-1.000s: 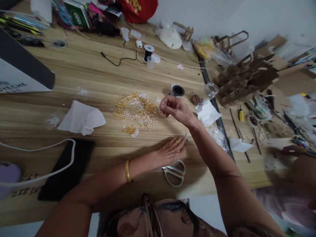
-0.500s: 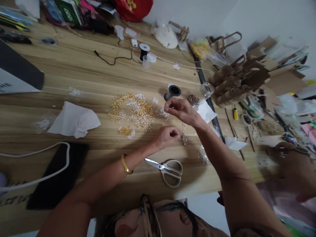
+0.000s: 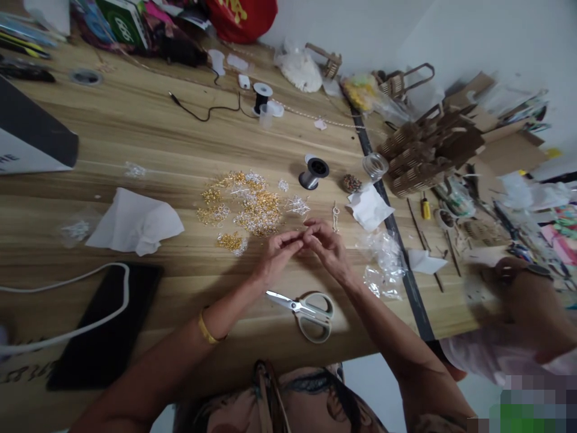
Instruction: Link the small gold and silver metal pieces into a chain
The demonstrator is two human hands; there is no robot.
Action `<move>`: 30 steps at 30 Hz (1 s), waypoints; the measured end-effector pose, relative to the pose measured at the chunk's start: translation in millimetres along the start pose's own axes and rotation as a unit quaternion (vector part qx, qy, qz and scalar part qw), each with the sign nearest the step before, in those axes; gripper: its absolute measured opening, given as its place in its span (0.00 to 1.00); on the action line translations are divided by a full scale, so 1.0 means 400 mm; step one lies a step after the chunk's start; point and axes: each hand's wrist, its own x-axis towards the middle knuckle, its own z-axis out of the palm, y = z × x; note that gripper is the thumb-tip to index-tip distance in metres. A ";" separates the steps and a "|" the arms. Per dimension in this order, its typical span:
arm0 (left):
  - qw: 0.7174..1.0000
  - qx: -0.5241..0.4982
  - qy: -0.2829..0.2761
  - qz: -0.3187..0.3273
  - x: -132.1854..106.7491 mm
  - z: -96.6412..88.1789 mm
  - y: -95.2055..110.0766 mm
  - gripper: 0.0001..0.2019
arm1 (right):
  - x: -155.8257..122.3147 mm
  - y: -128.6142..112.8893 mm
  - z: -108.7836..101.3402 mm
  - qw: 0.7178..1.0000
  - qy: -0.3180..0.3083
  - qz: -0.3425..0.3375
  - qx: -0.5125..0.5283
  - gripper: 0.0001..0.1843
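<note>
The left hand [image 3: 280,255] and right hand [image 3: 330,248] meet fingertip to fingertip above the wooden worktop [image 3: 216,331], and whether either grip is closed on some small piece cannot be told. Just beyond them on the worktop lie the heap of gold and silver jewellery findings [image 3: 258,211] and a cluster of silver pins [image 3: 297,205], with a short beaded strand [image 3: 335,218] near the right hand. Scissors [image 3: 311,314], blades slightly parted, rest on the near side of both hands.
</note>
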 end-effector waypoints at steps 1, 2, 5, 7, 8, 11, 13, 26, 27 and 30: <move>1.000 -0.005 -0.016 -0.017 -0.001 -0.003 -0.007 0.10 | -0.007 -0.002 0.004 1.000 0.000 0.005 0.005 0.11; 0.999 -0.011 -0.032 -0.033 -0.001 -0.005 -0.013 0.10 | -0.012 -0.004 0.007 1.000 -0.002 0.012 0.010 0.11; 0.995 -0.043 -0.063 -0.066 0.000 -0.006 -0.026 0.09 | -0.014 -0.010 0.015 0.999 -0.017 0.031 0.027 0.11; 0.994 -0.063 -0.058 -0.072 0.002 -0.006 -0.029 0.08 | -0.010 -0.011 0.017 0.998 -0.024 0.038 0.045 0.12; 0.994 -0.070 -0.050 -0.072 0.003 -0.007 -0.029 0.08 | -0.008 -0.010 0.016 0.997 -0.027 0.045 0.059 0.12; 0.995 -0.068 -0.034 -0.069 0.008 -0.014 -0.027 0.09 | -0.001 -0.004 0.014 0.990 -0.054 0.079 0.099 0.14; 0.996 -0.059 -0.033 -0.064 0.010 -0.020 -0.026 0.10 | 0.004 -0.001 0.014 0.987 -0.077 0.092 0.108 0.15; 1.000 -0.010 0.004 -0.008 0.011 -0.044 -0.035 0.11 | 0.155 0.052 -0.212 0.939 0.077 0.037 -0.334 0.11; 1.000 -0.004 0.004 -0.007 0.011 -0.043 -0.035 0.11 | 0.165 0.065 -0.228 0.918 0.068 0.052 -0.387 0.11; 1.000 0.008 0.000 -0.006 0.009 -0.041 -0.034 0.10 | 0.181 0.094 -0.238 0.846 -0.010 0.119 -0.520 0.12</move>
